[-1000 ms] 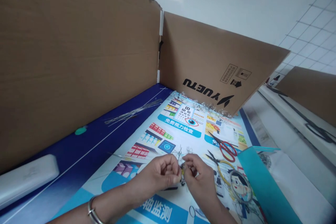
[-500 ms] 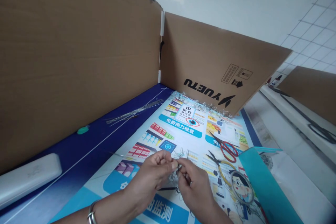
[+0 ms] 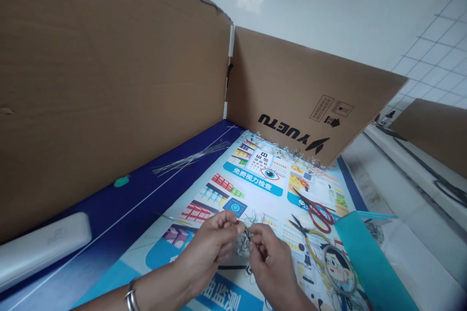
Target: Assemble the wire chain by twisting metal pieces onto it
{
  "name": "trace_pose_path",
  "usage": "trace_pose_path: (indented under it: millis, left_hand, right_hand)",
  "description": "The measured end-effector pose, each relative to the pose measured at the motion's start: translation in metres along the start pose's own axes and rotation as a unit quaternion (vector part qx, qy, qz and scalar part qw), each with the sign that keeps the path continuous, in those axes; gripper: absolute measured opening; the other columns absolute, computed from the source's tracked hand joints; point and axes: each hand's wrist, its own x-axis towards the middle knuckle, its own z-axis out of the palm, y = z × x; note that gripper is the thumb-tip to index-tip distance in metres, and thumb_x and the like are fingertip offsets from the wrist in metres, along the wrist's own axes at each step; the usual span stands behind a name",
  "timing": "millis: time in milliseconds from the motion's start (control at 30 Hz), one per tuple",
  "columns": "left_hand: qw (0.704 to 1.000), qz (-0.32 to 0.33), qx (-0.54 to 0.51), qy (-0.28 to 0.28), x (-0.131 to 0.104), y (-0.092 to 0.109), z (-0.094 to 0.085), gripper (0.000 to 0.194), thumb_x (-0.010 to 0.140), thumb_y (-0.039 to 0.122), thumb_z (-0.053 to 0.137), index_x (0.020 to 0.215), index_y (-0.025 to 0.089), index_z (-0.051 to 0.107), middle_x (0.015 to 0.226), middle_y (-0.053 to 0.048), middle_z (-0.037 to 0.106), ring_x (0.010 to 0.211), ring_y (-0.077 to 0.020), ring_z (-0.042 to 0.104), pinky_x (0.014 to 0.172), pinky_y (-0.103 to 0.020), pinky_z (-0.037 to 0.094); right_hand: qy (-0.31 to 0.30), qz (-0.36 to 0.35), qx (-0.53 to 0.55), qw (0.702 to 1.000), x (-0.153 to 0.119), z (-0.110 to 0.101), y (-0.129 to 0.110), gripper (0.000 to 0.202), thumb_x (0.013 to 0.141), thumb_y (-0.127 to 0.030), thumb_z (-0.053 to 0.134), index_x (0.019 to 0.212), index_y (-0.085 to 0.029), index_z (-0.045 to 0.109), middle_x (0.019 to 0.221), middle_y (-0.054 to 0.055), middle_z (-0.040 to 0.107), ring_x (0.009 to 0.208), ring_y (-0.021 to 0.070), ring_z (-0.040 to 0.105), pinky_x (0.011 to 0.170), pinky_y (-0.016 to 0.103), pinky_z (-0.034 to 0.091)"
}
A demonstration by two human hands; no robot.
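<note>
My left hand (image 3: 215,243) is closed in a pinch, thumb against forefinger, on a short dark bit of thin wire (image 3: 247,233). Facing it, my right hand (image 3: 273,262) pinches the other end of that wire, its remaining fingers curled in. Just below the fingertips sits a tangled cluster of silvery wire (image 3: 242,247), partly covered by both hands; loose strands stick out behind it. To the right lie pliers with yellow handles (image 3: 313,245) and scissors with red handles (image 3: 321,216). A roundish ring-shaped coil (image 3: 355,277) rests below the pliers.
Cardboard panels (image 3: 109,82) stand along the left and the back (image 3: 284,82). Twisted wire pieces (image 3: 288,150) line the back panel's foot. Straight wires (image 3: 191,158) lie on the blue strip, near a white case (image 3: 44,248). A teal-edged packet (image 3: 372,262) is at right.
The view has shifted slightly, so the surroundings sit a little lower and further right. My fingertips have drawn slightly apart, and more of the dark wire shows between them.
</note>
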Motion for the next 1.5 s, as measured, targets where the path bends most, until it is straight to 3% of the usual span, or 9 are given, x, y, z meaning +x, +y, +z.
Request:
trace_pose_path:
  millis: [200, 433, 533, 700, 767, 1000, 1200, 1300, 1500]
  left_hand:
    - [0.992, -0.069, -0.024, -0.104, -0.013, 0.006, 0.004, 0.024, 0.074, 0.019, 0.064, 0.075, 0.019, 0.04, 0.054, 0.01, 0.034, 0.036, 0.0003, 0.013, 0.036, -0.016, 0.008]
    - [0.934, -0.067, 0.206, -0.284, -0.004, 0.019, -0.007, 0.01, 0.079, 0.022, 0.054, 0.079, 0.018, 0.044, 0.064, 0.007, 0.041, 0.038, -0.0016, 0.028, 0.037, -0.016, 0.02]
    - [0.872, -0.022, 0.379, -0.309, -0.005, 0.025, -0.006, 0.008, 0.077, 0.013, 0.044, 0.08, 0.02, 0.046, 0.056, 0.007, 0.037, 0.042, -0.006, 0.034, 0.041, -0.017, 0.026]
    - [0.703, 0.16, 0.623, -0.303, -0.011, 0.031, 0.001, 0.02, 0.063, 0.0, 0.043, 0.068, 0.019, 0.048, 0.068, 0.003, 0.052, 0.062, -0.0112, 0.045, 0.058, -0.022, 0.032]
    - [0.72, 0.14, 0.602, -0.316, -0.011, 0.029, -0.001, 0.018, 0.062, 0.001, 0.046, 0.067, 0.018, 0.049, 0.065, 0.004, 0.051, 0.059, -0.01, 0.043, 0.056, -0.021, 0.031]
    - [0.957, 0.023, 0.204, -0.204, 0.0, 0.007, -0.008, 0.016, 0.077, 0.029, 0.061, 0.079, 0.016, 0.052, 0.058, 0.007, 0.042, 0.039, -0.0024, 0.031, 0.04, -0.016, 0.022]
    - [0.983, 0.045, 0.16, -0.079, -0.002, -0.006, -0.002, 0.031, 0.081, 0.033, 0.057, 0.108, 0.02, 0.047, 0.078, 0.001, 0.057, 0.041, -0.0023, 0.041, 0.042, -0.015, 0.031]
    - [0.943, 0.138, 0.299, -0.049, -0.004, -0.01, -0.006, 0.024, 0.087, 0.03, 0.046, 0.109, 0.022, 0.048, 0.083, -0.002, 0.061, 0.053, -0.0086, 0.053, 0.051, -0.02, 0.042]
    - [0.748, 0.327, 0.569, -0.103, 0.001, -0.014, -0.018, 0.04, 0.085, 0.013, 0.037, 0.123, 0.024, 0.041, 0.089, -0.004, 0.066, 0.07, -0.0156, 0.06, 0.063, -0.024, 0.043]
  right_hand:
    - [-0.015, 0.025, 0.051, 0.998, 0.005, -0.005, -0.005, 0.027, 0.071, -0.01, 0.043, 0.092, -0.022, 0.054, 0.058, -0.007, 0.051, 0.05, 0.0082, 0.048, 0.05, 0.017, 0.036]
    - [0.017, 0.072, 0.08, 0.994, 0.009, -0.015, -0.006, 0.024, 0.068, -0.011, 0.045, 0.088, -0.02, 0.055, 0.056, -0.007, 0.051, 0.049, 0.0083, 0.046, 0.049, 0.018, 0.037]
    - [0.009, 0.068, 0.091, 0.993, 0.007, -0.013, -0.005, 0.024, 0.068, -0.01, 0.044, 0.087, -0.02, 0.055, 0.055, -0.007, 0.05, 0.048, 0.0081, 0.045, 0.049, 0.018, 0.037]
    - [0.021, 0.057, 0.075, 0.995, 0.003, -0.007, -0.004, 0.021, 0.071, -0.011, 0.045, 0.088, -0.021, 0.055, 0.057, -0.007, 0.054, 0.05, 0.0082, 0.048, 0.051, 0.017, 0.039]
    - [0.024, 0.042, 0.062, 0.997, 0.001, -0.006, -0.004, 0.02, 0.073, -0.012, 0.044, 0.088, -0.021, 0.055, 0.061, -0.006, 0.056, 0.051, 0.0081, 0.049, 0.051, 0.017, 0.039]
    - [0.029, -0.033, 0.015, 0.999, 0.002, -0.007, -0.003, 0.019, 0.075, -0.01, 0.042, 0.085, -0.021, 0.054, 0.072, -0.003, 0.061, 0.059, 0.0096, 0.055, 0.056, 0.019, 0.041]
    - [0.1, -0.083, -0.058, 0.99, -0.001, 0.001, 0.002, 0.028, 0.076, -0.011, 0.046, 0.102, -0.02, 0.05, 0.074, -0.001, 0.064, 0.066, 0.014, 0.06, 0.06, 0.023, 0.046]
    - [0.143, -0.174, -0.117, 0.967, -0.004, 0.005, -0.001, 0.033, 0.078, -0.01, 0.047, 0.11, -0.018, 0.049, 0.082, 0.003, 0.066, 0.069, 0.0159, 0.061, 0.063, 0.027, 0.048]
    - [0.17, -0.186, -0.131, 0.959, -0.008, 0.006, -0.004, 0.032, 0.078, -0.009, 0.045, 0.108, -0.017, 0.049, 0.074, 0.003, 0.064, 0.065, 0.0165, 0.06, 0.059, 0.028, 0.048]
